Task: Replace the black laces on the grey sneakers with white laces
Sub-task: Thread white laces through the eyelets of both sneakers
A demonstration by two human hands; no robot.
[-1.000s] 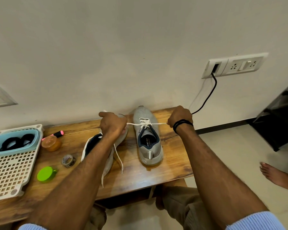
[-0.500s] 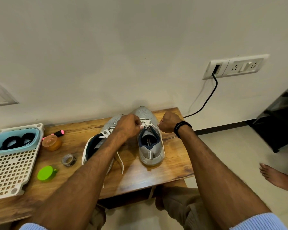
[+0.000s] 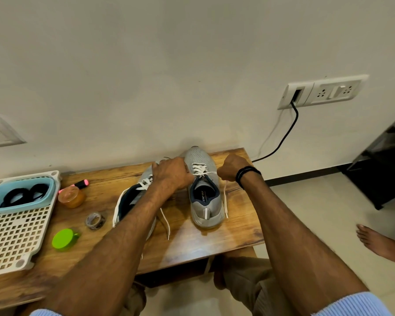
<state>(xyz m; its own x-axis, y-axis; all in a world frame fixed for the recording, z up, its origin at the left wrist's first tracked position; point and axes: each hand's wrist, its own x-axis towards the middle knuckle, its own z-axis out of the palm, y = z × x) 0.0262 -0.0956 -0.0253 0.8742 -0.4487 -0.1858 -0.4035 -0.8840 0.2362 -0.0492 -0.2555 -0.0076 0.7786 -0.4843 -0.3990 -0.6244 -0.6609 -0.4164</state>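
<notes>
now lace between left hand, right hand

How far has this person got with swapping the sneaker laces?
Done: the upright sneaker and the tipped sneaker both carry white laces; dark coils, likely the black laces, lie in the blue tray. In hand: the right hand pinches the upright one's white lace; the left hand seems to hold its other end. Left: tying both.

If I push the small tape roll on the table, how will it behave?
The tape roll lies flat on the wooden table, so it would probably slide, not roll. It is a small hollow ring, so likely light.
</notes>
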